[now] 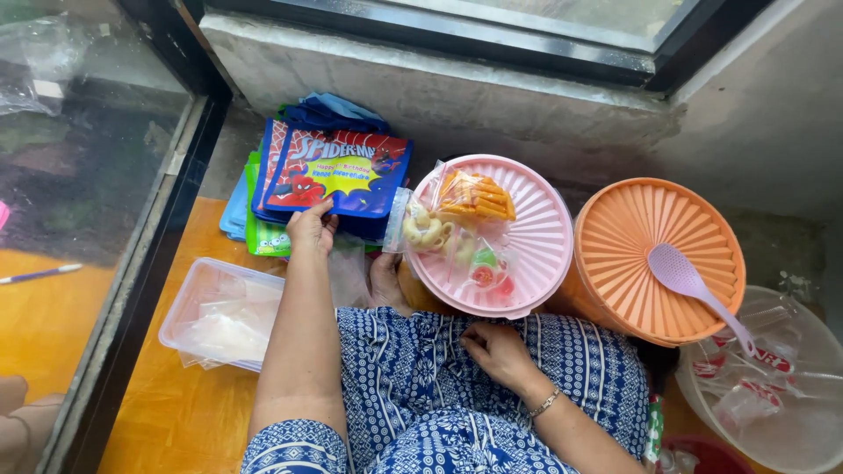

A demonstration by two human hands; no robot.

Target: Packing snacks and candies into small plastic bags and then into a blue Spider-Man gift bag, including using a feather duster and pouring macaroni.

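At lower left of the frame the orange floor (176,412) lies open between the black door frame (132,290) and the clear plastic tub (219,312). The middle is crowded: a stack of printed bags (338,171) touches the pink lid (527,237), which abuts the orange lid (659,254) bearing a lilac spoon (689,281). A concrete sill (439,88) walls the top, and a clear basin (781,386) fills lower right.

A snack bag (457,233) lies on the round lid (536,241); left of it a stack of party bags (338,171), right a second lid (654,254) carrying a spoon (689,281); a plastic box (219,312) sits nearer, left
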